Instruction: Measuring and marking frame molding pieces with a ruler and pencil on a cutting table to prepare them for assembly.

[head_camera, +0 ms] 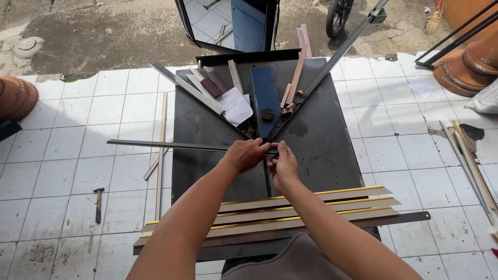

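Both hands meet on a long dark metal strip (171, 146) at the middle of the dark tabletop (321, 150).

The left hand (246, 154) closes over the strip; the right hand (282, 166) has its fingers pinching its end. Judged best: keep it flat, gold-edged mouldings (311, 207) undisturbed at the near edge.

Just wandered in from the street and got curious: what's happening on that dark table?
A person stands over a dark metal table, both hands at its middle. The left hand lies on a long dark strip that sticks out past the table's left edge. The right hand pinches something small at the strip's end; what it is cannot be seen. Gold-edged mouldings and a steel ruler lie nearer the person. A hammer lies on the tiled floor.
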